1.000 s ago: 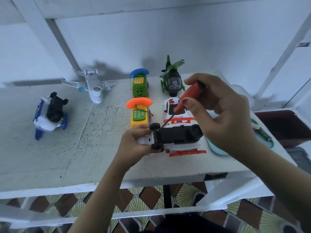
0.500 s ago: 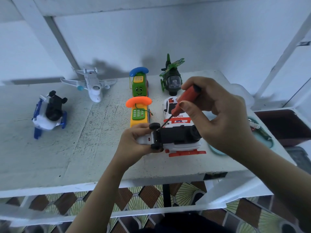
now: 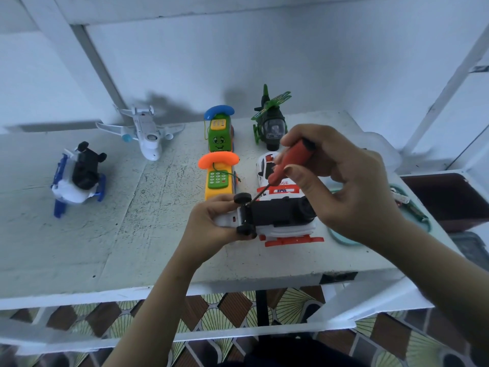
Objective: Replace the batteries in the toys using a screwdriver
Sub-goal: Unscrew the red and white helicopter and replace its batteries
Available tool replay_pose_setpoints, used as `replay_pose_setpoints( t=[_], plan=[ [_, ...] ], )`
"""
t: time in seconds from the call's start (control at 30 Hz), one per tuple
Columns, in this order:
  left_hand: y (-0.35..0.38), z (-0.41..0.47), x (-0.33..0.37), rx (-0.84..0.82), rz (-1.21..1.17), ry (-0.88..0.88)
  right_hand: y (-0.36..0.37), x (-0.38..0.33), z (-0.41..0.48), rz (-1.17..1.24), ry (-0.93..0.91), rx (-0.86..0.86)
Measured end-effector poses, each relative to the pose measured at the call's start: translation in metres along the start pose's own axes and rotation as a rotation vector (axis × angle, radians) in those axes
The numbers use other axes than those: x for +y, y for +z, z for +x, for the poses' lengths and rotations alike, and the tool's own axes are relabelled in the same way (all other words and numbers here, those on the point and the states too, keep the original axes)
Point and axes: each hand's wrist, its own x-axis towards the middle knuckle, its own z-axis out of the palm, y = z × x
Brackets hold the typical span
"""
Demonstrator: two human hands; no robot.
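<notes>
Right hand driving a screw on the upturned toy; left hand steadying it.

The left hand (image 3: pixel 211 223) grips the nose end of the white plastic toy vehicle with black underside and orange-red trim (image 3: pixel 277 215). The toy lies belly-up near the front of the worn white tabletop (image 3: pixel 119 247), just in front of the white toy police car (image 3: pixel 266 165). The right hand (image 3: pixel 344 186) pinches the red-handled screwdriver (image 3: pixel 289 161), with the tip down on the black underside by the front wheels. Over the last second the toy hasn't moved and the tip stayed planted. Only the handle dropped slightly and the fingers re-rolled on it, so this is probably a screw being turned. The cover looks still on, so the battery swap has barely begun. The yellow toy phone with orange handset (image 3: pixel 218 178) sits untouched beside it.
</notes>
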Motion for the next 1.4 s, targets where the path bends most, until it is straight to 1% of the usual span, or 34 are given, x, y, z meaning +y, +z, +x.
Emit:
replay_pose_setpoints(
  t=[0.1,0.47,0.53,0.67,0.83,1.0,1.1,1.27,1.3,1.33,1.4],
  plan=[
    [0.0003,-0.0004,0.0010,-0.001,0.003,0.006,-0.0008,0.0006,0.0008,-0.038,-0.018,-0.017],
    [0.0012,-0.0026,0.0037,0.014,0.000,0.011,-0.0064,-0.0033,0.0071,0.122,0.035,-0.150],
    [0.0018,-0.0033,0.0049,0.015,0.000,0.012,-0.0057,-0.0017,0.0067,0.097,0.025,-0.129],
    [0.0044,-0.0040,0.0081,0.011,0.016,0.033,-0.0025,0.0004,0.0051,-0.052,-0.037,-0.063],
    [0.0047,-0.0043,0.0083,0.009,0.030,0.042,-0.0006,-0.0021,0.0047,-0.081,-0.039,-0.011],
    [0.0045,-0.0046,0.0075,0.011,0.038,0.046,0.0003,-0.0006,0.0062,-0.198,-0.097,0.018],
    [0.0033,-0.0049,0.0068,0.017,0.027,0.026,0.0003,0.0018,0.0079,-0.112,-0.079,0.026],
    [0.0029,-0.0043,0.0066,0.014,0.007,0.012,0.0003,-0.0019,0.0084,0.195,0.023,-0.022],
    [0.0029,-0.0041,0.0065,0.014,0.005,0.011,0.0012,-0.0034,0.0084,0.226,0.028,-0.023],
    [0.0028,-0.0039,0.0064,0.014,0.003,0.009,0.0021,-0.0046,0.0088,0.223,0.021,-0.018],
    [0.0026,-0.0040,0.0060,0.017,0.001,0.008,0.0032,-0.0043,0.0103,0.122,-0.016,0.017]
  ],
)
